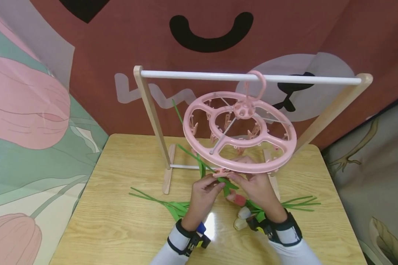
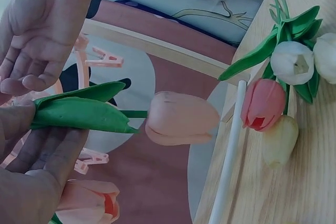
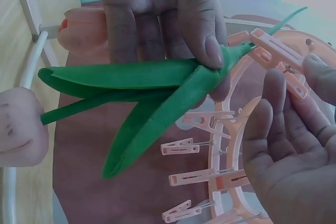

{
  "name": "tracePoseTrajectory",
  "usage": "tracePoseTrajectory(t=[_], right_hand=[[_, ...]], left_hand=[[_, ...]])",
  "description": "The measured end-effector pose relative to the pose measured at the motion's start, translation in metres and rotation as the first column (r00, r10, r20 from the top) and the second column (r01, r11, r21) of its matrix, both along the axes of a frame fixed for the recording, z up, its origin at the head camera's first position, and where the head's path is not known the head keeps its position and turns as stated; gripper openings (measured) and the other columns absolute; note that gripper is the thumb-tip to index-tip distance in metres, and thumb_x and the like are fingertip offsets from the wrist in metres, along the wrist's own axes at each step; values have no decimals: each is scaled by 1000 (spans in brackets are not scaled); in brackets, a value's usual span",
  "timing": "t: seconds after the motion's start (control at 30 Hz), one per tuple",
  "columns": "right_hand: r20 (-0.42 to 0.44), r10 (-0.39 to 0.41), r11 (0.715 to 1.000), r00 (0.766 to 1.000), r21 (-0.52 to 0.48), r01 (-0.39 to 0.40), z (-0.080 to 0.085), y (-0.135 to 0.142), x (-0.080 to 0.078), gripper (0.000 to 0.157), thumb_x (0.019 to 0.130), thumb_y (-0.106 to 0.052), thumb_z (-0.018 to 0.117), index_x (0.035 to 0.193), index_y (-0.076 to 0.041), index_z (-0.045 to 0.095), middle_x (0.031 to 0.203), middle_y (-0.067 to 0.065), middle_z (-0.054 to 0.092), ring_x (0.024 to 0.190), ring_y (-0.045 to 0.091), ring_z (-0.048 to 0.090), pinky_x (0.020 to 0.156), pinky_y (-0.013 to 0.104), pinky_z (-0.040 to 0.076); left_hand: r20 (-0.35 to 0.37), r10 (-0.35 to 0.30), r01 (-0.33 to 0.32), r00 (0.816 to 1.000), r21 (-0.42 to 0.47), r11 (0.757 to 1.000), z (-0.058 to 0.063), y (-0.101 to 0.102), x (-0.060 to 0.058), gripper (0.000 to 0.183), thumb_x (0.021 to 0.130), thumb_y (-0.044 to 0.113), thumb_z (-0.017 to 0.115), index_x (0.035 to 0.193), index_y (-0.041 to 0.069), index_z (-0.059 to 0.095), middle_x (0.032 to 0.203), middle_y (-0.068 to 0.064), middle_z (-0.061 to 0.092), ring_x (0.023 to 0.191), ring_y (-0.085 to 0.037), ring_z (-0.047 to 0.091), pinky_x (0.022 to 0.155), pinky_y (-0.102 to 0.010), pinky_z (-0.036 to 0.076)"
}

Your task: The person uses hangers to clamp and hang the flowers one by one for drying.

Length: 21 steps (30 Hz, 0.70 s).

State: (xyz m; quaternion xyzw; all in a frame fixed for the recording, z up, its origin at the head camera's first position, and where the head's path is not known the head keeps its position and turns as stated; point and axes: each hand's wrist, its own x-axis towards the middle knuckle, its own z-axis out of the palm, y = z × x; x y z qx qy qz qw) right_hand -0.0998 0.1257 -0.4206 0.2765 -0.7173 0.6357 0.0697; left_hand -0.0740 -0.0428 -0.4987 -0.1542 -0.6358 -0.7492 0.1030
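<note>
My left hand [image 1: 205,197] pinches an artificial pink tulip [image 2: 181,119] by the base of its green leaves [image 3: 152,85]. The flower hangs head down, and its thin stem runs up past the tips of a pink clothespin [image 3: 281,51]. My right hand [image 1: 260,189] pinches that clothespin by its handles with thumb and fingers. The clothespin hangs at the near rim of a round pink drying hanger [image 1: 205,152]. Behind my left hand, a second pink tulip [image 3: 81,32] also hangs with its head down.
The hanger hooks over the white bar [image 1: 192,76] of a wooden rack [image 1: 152,117]. On the wooden table [image 1: 112,221], red and white tulips [image 1: 240,223] lie under my right wrist. More green stems [image 1: 149,197] lie at the left. Several clothespins [image 3: 184,177] dangle from the hanger.
</note>
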Motion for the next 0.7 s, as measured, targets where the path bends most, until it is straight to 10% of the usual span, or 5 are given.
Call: tracePoseTrajectory(t=[0.43, 0.7], right_hand=[[-30, -102, 995, 994, 12, 102, -4, -5, 4, 40, 84, 19, 71, 119, 1, 65, 97, -3, 66, 75, 8, 57, 64, 19, 52], [63, 62, 950, 996, -308, -40, -13, -5, 13, 39, 91, 20, 61, 122, -2, 57, 98, 1, 75, 70, 10, 70, 60, 25, 63]], left_hand=[[-5, 21, -21, 1000, -53, 998, 8, -3, 1, 33, 91, -2, 74, 124, -5, 69, 125, -23, 69, 112, -34, 71, 93, -42, 63], [-46, 48, -50, 998, -47, 998, 12, -16, 4, 29, 91, -4, 73, 120, -7, 69, 118, -25, 70, 108, -41, 70, 94, -44, 61]])
